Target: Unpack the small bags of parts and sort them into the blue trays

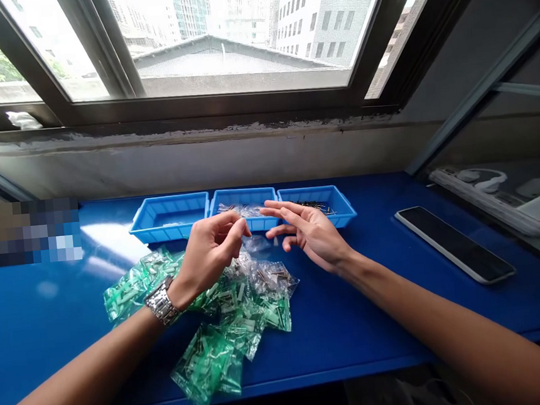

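Blue plastic tray (242,198) beside left hand (207,258), fingers (240,225) pressed together; right hand (311,233), fingers (280,213) spread.

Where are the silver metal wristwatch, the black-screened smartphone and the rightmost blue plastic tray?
Silver metal wristwatch (161,302): head view, on the metal band.
Black-screened smartphone (456,244): head view, on the screen.
Rightmost blue plastic tray (334,221): head view, on the front wall.

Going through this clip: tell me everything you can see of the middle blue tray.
The middle tray is shallow, open-topped and rectangular, of bright blue plastic with sloped walls. It sits level on the blue bench top, between two matching trays, and holds clear plastic packets. The left hand and right hand partly hide its front wall; any contact cannot be told.
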`<state>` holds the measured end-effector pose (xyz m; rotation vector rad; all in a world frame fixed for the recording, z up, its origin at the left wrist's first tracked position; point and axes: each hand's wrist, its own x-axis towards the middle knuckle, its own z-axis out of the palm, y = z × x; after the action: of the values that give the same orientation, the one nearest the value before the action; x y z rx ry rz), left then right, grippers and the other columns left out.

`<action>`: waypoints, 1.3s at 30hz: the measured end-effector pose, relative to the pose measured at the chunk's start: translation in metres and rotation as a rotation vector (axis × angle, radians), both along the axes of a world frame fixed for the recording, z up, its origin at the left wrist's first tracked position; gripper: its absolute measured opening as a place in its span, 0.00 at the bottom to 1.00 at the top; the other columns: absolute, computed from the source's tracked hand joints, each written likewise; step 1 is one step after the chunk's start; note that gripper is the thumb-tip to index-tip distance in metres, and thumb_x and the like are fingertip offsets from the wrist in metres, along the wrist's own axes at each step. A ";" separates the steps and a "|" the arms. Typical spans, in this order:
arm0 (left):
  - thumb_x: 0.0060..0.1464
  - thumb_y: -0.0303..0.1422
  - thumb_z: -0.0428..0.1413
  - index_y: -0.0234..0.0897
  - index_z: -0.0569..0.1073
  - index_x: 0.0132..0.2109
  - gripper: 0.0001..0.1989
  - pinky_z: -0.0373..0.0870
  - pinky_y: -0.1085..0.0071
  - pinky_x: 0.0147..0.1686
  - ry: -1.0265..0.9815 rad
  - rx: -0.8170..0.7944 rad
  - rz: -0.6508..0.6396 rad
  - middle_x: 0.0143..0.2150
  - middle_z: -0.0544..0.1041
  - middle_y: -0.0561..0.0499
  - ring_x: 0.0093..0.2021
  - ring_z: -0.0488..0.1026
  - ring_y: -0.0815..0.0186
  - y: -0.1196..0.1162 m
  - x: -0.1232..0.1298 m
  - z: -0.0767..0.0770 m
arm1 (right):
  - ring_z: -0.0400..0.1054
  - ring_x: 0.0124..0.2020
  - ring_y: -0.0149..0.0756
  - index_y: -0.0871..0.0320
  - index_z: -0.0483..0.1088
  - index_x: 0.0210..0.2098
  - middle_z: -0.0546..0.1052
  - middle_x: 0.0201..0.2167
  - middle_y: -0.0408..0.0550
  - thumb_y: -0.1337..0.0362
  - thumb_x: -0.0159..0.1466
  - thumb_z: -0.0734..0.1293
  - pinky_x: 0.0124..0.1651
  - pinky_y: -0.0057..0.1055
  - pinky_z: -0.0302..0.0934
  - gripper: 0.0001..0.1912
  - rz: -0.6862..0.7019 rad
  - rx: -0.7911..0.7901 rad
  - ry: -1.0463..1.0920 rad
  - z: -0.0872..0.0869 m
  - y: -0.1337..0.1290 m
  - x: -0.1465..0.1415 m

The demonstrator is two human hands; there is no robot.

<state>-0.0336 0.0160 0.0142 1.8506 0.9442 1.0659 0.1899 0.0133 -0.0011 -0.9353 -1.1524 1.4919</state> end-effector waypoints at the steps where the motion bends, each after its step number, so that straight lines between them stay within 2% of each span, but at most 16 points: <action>1: 0.69 0.38 0.55 0.34 0.76 0.34 0.16 0.61 0.78 0.17 -0.001 0.003 0.004 0.19 0.70 0.55 0.17 0.64 0.74 0.000 0.000 0.000 | 0.81 0.39 0.36 0.54 0.77 0.57 0.78 0.60 0.56 0.57 0.68 0.72 0.27 0.24 0.71 0.19 -0.001 0.016 -0.017 0.001 0.000 0.001; 2: 0.70 0.38 0.55 0.34 0.76 0.34 0.16 0.61 0.78 0.17 -0.007 0.007 0.010 0.19 0.70 0.55 0.17 0.64 0.74 0.000 0.000 0.000 | 0.81 0.39 0.37 0.54 0.77 0.57 0.79 0.60 0.56 0.56 0.69 0.71 0.28 0.25 0.72 0.19 0.000 0.044 -0.053 0.002 -0.001 0.001; 3: 0.70 0.38 0.55 0.34 0.76 0.34 0.16 0.61 0.78 0.18 -0.013 0.011 0.018 0.19 0.70 0.55 0.17 0.64 0.74 0.001 0.000 0.000 | 0.81 0.35 0.36 0.55 0.77 0.57 0.81 0.55 0.55 0.56 0.69 0.70 0.26 0.26 0.70 0.19 -0.006 0.088 -0.118 0.003 -0.003 0.002; 5: 0.69 0.37 0.55 0.34 0.76 0.34 0.16 0.61 0.79 0.18 -0.021 0.020 0.031 0.19 0.70 0.55 0.17 0.64 0.74 0.002 -0.001 0.001 | 0.72 0.22 0.30 0.58 0.80 0.53 0.83 0.35 0.49 0.56 0.71 0.68 0.20 0.26 0.62 0.17 -0.028 0.223 -0.338 0.005 -0.007 0.004; 7: 0.69 0.37 0.55 0.34 0.75 0.33 0.16 0.60 0.79 0.17 -0.023 0.029 0.032 0.19 0.70 0.56 0.17 0.64 0.74 0.002 -0.001 0.002 | 0.62 0.18 0.27 0.60 0.82 0.47 0.76 0.23 0.42 0.58 0.70 0.70 0.21 0.27 0.55 0.14 -0.036 0.409 -0.620 0.006 -0.011 0.004; 9: 0.69 0.36 0.55 0.34 0.75 0.33 0.16 0.60 0.79 0.17 -0.022 0.033 0.024 0.19 0.70 0.56 0.17 0.64 0.75 0.001 -0.001 0.003 | 0.63 0.22 0.29 0.60 0.83 0.47 0.76 0.24 0.43 0.60 0.67 0.73 0.26 0.29 0.58 0.13 0.030 0.571 -0.844 0.006 -0.013 0.004; 11: 0.69 0.36 0.55 0.34 0.75 0.33 0.16 0.60 0.80 0.17 -0.013 0.032 0.016 0.19 0.70 0.56 0.17 0.64 0.75 0.001 -0.001 0.004 | 0.67 0.27 0.31 0.59 0.83 0.50 0.79 0.31 0.46 0.60 0.65 0.76 0.31 0.30 0.61 0.16 0.131 0.652 -1.012 0.005 -0.013 0.002; 14: 0.69 0.35 0.54 0.33 0.75 0.33 0.16 0.60 0.80 0.18 0.012 0.040 0.007 0.20 0.70 0.56 0.18 0.65 0.75 0.000 0.000 0.004 | 0.71 0.33 0.36 0.57 0.82 0.52 0.81 0.38 0.50 0.56 0.65 0.77 0.34 0.31 0.62 0.19 0.216 0.657 -1.174 0.002 -0.011 0.001; 17: 0.69 0.35 0.54 0.33 0.76 0.32 0.16 0.60 0.80 0.17 0.028 0.052 0.001 0.20 0.70 0.56 0.18 0.65 0.75 0.001 0.000 0.003 | 0.74 0.37 0.39 0.56 0.83 0.52 0.81 0.41 0.50 0.54 0.66 0.76 0.36 0.32 0.63 0.19 0.215 0.671 -1.231 -0.001 -0.010 0.002; 21: 0.69 0.35 0.54 0.33 0.75 0.33 0.16 0.62 0.80 0.18 0.027 0.048 0.001 0.20 0.70 0.55 0.18 0.66 0.75 0.002 0.000 0.001 | 0.75 0.35 0.37 0.57 0.84 0.47 0.83 0.39 0.50 0.64 0.69 0.72 0.36 0.32 0.64 0.10 0.160 0.738 -1.196 -0.006 -0.009 0.002; 24: 0.69 0.35 0.54 0.33 0.75 0.33 0.16 0.62 0.81 0.18 0.032 0.056 0.007 0.20 0.70 0.55 0.18 0.66 0.75 0.002 0.000 0.000 | 0.75 0.32 0.35 0.58 0.84 0.42 0.83 0.35 0.48 0.67 0.69 0.70 0.36 0.32 0.65 0.08 0.039 0.731 -1.037 -0.008 -0.008 0.003; 28: 0.69 0.37 0.55 0.34 0.75 0.36 0.14 0.61 0.81 0.16 0.039 0.058 0.042 0.23 0.71 0.55 0.18 0.64 0.76 0.002 0.001 -0.001 | 0.72 0.26 0.31 0.59 0.83 0.40 0.82 0.30 0.47 0.59 0.71 0.70 0.28 0.28 0.64 0.12 -0.085 0.500 -0.615 -0.006 -0.008 0.003; 30: 0.68 0.39 0.57 0.34 0.76 0.42 0.12 0.62 0.81 0.16 0.050 0.045 0.053 0.26 0.73 0.54 0.18 0.65 0.76 0.002 0.002 -0.001 | 0.69 0.22 0.28 0.60 0.83 0.40 0.79 0.27 0.45 0.55 0.70 0.70 0.21 0.25 0.60 0.14 -0.081 0.396 -0.440 -0.005 -0.009 0.002; 33: 0.66 0.40 0.61 0.35 0.76 0.49 0.13 0.65 0.80 0.15 0.052 -0.014 0.008 0.32 0.77 0.53 0.18 0.68 0.76 0.001 0.003 -0.001 | 0.67 0.20 0.27 0.60 0.82 0.40 0.76 0.25 0.44 0.53 0.69 0.71 0.17 0.23 0.56 0.15 -0.056 0.315 -0.307 -0.002 -0.010 0.001; 35: 0.64 0.40 0.62 0.35 0.77 0.46 0.12 0.67 0.80 0.16 0.016 -0.074 -0.047 0.32 0.77 0.53 0.18 0.68 0.76 0.000 0.004 -0.001 | 0.66 0.20 0.27 0.60 0.82 0.41 0.75 0.25 0.43 0.53 0.69 0.72 0.18 0.23 0.57 0.15 -0.027 0.294 -0.275 -0.002 -0.011 0.000; 39: 0.64 0.37 0.63 0.34 0.74 0.33 0.13 0.65 0.82 0.15 -0.046 -0.144 -0.086 0.24 0.72 0.56 0.16 0.65 0.77 0.000 0.005 0.000 | 0.66 0.20 0.27 0.59 0.83 0.43 0.75 0.25 0.43 0.54 0.69 0.71 0.18 0.23 0.57 0.15 0.002 0.271 -0.267 -0.002 -0.012 0.000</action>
<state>-0.0287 0.0159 0.0140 1.7262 0.8823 0.9595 0.1904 0.0015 -0.0031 -0.9621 -1.5066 1.1980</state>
